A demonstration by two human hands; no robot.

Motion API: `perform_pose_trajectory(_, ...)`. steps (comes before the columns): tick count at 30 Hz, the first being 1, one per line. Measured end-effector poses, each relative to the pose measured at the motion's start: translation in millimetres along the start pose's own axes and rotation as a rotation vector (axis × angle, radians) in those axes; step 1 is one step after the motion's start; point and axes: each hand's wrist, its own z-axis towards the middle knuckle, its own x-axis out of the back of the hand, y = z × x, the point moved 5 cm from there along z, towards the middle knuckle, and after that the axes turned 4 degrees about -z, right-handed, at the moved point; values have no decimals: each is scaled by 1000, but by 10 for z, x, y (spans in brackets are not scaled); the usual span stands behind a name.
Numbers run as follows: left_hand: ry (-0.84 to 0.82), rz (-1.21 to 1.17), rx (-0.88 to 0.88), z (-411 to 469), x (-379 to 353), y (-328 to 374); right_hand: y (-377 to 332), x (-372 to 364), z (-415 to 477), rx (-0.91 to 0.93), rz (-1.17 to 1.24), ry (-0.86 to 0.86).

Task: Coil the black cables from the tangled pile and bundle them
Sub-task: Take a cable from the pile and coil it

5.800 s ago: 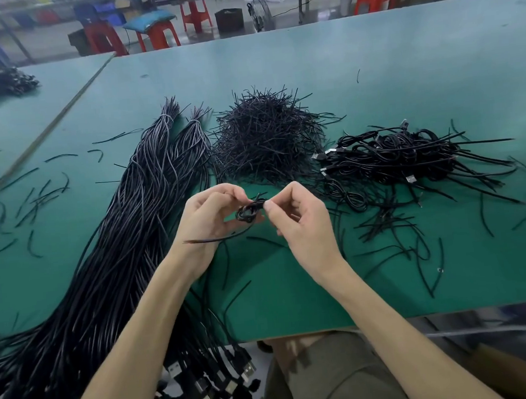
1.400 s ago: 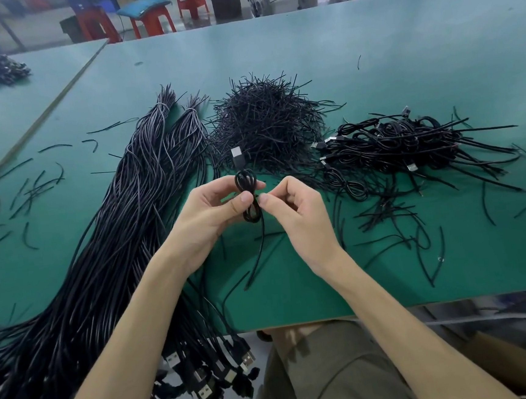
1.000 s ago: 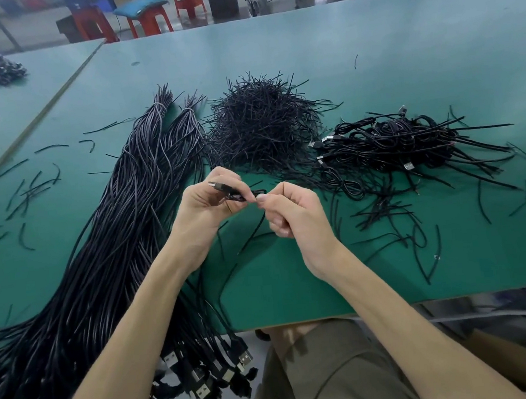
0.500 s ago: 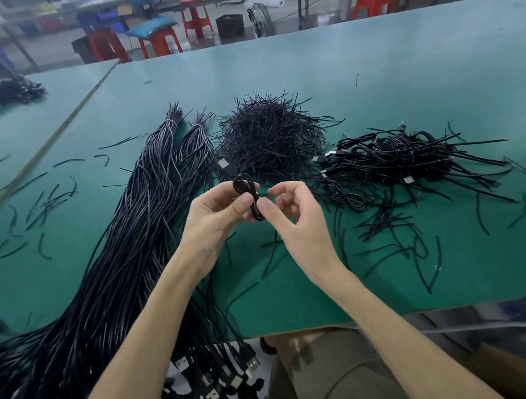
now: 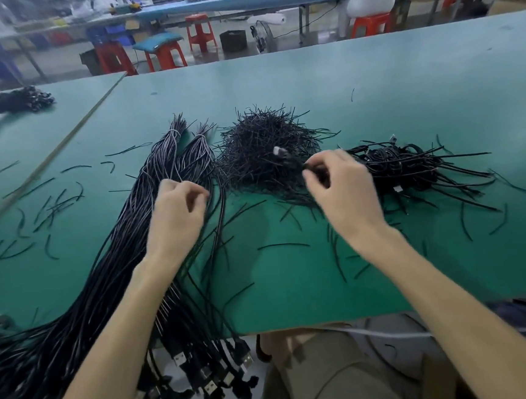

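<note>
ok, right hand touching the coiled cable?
Touching. The head view shows the right hand pinching the coiled cable between its fingertips; the connector end sticks out toward the tie pile.

Glossy black cables (image 5: 103,277) with metal plugs (image 5: 210,387) lie on matt green table (image 5: 295,292)

two bare hands are over the table, a left hand (image 5: 178,211) and a right hand (image 5: 343,189); three big heaps of black things lie on the green table (image 5: 404,85): one long sheaf of straight cables (image 5: 109,276), one mound of short black ties (image 5: 264,154), one pile of coiled cables (image 5: 405,167); the loose ties scattered around are too many to count; four red stools (image 5: 199,36) stand behind; one coiled cable (image 5: 290,158) is in the right hand.
</note>
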Motion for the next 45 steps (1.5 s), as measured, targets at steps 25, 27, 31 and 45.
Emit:
perform_pose_trajectory(25, -286, -81, 383, -95, -7, -122, 565, -41, 358, -46, -512, -49)
perform_pose_trajectory(27, -319, -315, 355, -105, -42, 84, 287, -105, 238, 71, -390, -38)
perform_pose_trajectory(31, -500, -607, 273, -214, -182, 561, -293, -320, -43, 327, -206, -183)
perform_pose_trajectory(45, -695, -1176, 477, -253, -341, 545, -187, -366, -244, 179, 87, -351)
